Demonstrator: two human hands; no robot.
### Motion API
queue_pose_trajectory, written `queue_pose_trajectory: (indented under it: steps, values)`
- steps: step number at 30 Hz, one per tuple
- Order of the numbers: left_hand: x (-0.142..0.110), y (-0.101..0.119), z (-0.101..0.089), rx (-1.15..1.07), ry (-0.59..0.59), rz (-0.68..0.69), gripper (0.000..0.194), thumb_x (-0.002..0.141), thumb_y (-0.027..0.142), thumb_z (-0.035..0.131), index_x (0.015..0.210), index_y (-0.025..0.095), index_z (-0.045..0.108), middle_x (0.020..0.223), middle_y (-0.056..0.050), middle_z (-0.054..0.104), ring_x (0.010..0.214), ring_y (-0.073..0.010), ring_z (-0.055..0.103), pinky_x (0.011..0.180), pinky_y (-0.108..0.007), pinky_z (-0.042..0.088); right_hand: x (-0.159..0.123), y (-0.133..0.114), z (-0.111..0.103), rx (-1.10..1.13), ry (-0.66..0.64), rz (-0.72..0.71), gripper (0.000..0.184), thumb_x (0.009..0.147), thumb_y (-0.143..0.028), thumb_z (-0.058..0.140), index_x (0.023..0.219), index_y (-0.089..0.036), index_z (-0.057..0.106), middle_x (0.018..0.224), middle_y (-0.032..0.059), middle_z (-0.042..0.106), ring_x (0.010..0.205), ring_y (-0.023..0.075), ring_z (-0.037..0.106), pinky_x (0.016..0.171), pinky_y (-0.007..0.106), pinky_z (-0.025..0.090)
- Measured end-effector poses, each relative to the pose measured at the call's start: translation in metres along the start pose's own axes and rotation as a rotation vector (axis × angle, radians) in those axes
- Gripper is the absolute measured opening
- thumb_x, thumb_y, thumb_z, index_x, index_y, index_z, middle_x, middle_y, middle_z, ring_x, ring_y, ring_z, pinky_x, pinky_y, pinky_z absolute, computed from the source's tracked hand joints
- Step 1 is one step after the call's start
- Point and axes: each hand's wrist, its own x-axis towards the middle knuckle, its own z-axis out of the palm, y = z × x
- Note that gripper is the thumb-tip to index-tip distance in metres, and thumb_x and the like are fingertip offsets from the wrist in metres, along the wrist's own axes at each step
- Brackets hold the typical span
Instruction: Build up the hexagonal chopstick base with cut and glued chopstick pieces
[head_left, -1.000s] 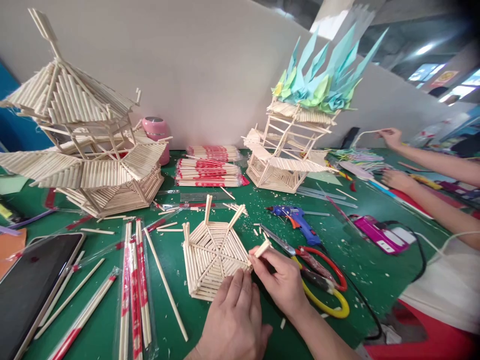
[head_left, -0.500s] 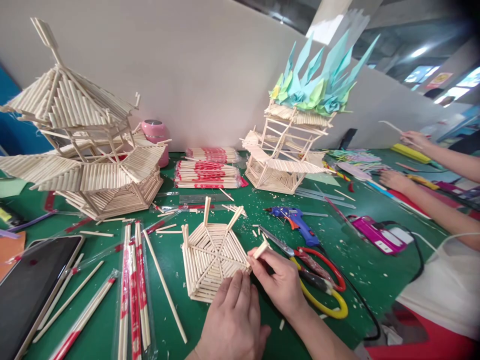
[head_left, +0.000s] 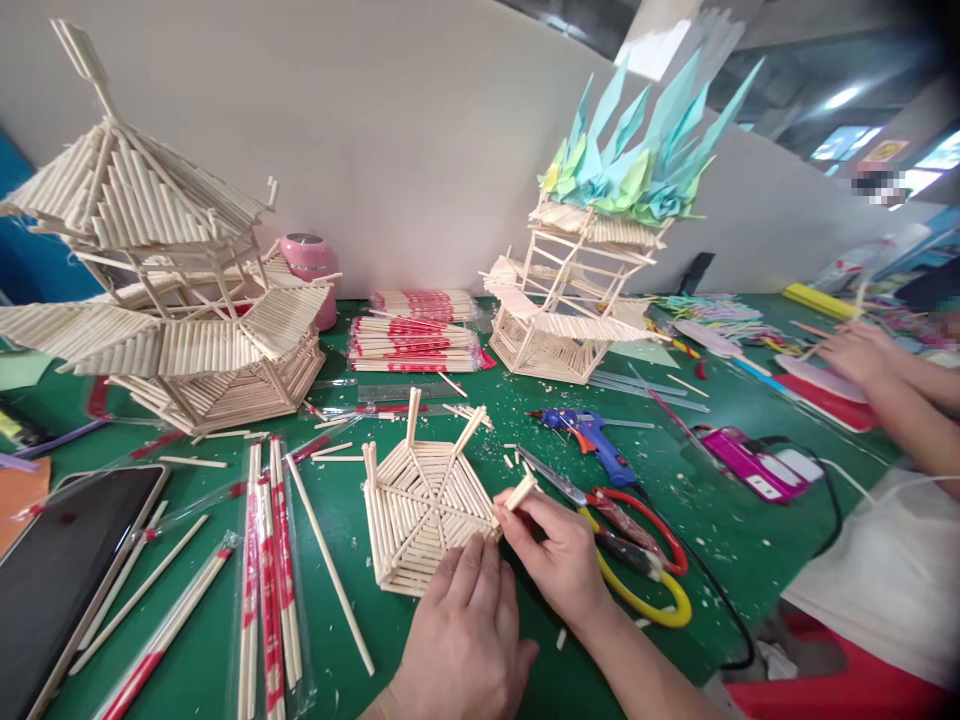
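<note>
In front of me lies a hexagonal base [head_left: 420, 510] built of wooden sticks, with short stick posts rising from several of its corners. My left hand [head_left: 465, 630] lies over the base's near right edge, fingers stretched out and pressing on it. At the right corner, my right hand [head_left: 559, 550] pinches a short wooden stick post [head_left: 520, 492] between thumb and fingers, its lower end at the base's rim. That post leans outward. My fingers hide the exact contact between post and base.
A blue glue gun [head_left: 589, 435], pliers [head_left: 637, 550] and a purple power strip [head_left: 757, 465] lie right. Wrapped chopsticks [head_left: 270, 580] and a phone [head_left: 82, 580] lie left. Behind stand a stick pavilion [head_left: 172, 300] and a paper-topped one [head_left: 574, 290]. A co-worker's hands [head_left: 862, 350] work at far right.
My hands stay in place, the right still holding the post at the corner. The co-worker's hands have come together over a red and pale piece. The view shifts slightly.
</note>
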Motion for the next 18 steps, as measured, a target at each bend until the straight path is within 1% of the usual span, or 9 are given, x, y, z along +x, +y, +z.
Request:
queue_pose_trajectory:
  steps: [5,13,18]
  values:
    - [-0.0002,-0.001,-0.0009,-0.005,-0.007,0.0,0.041,0.083,0.042,0.042,0.087,0.011,0.068,0.095,-0.009,0.071,0.089,-0.0226,0.065,0.075,-0.032,0.05,0.0006,-0.0009,0.0004,-0.002,-0.001,-0.001,0.012,0.083,-0.016,0.05,0.076,-0.017,0.06,0.061,0.0011,0.06,0.062,0.0159,0.062,0.062,0.023,0.049]
    - [-0.0021,-0.0005,-0.0008,0.01,-0.085,0.011,0.041,0.081,0.043,0.047,0.093,0.01,0.067,0.1,-0.01,0.069,0.095,-0.0235,0.062,0.08,-0.032,0.048,-0.0002,-0.0003,0.0004,-0.012,0.0,0.003,0.012,0.083,-0.018,0.05,0.077,-0.018,0.061,0.063,0.0021,0.062,0.063,0.0167,0.062,0.062,0.025,0.05]
    - [-0.0043,0.0005,0.0012,-0.003,-0.115,0.001,0.04,0.08,0.043,0.048,0.095,0.01,0.066,0.103,-0.011,0.068,0.098,-0.0235,0.06,0.083,-0.032,0.046,0.0,-0.0012,-0.0008,-0.018,-0.006,0.015,0.014,0.083,-0.019,0.049,0.076,-0.019,0.061,0.059,0.001,0.06,0.064,0.0172,0.063,0.063,0.025,0.05]
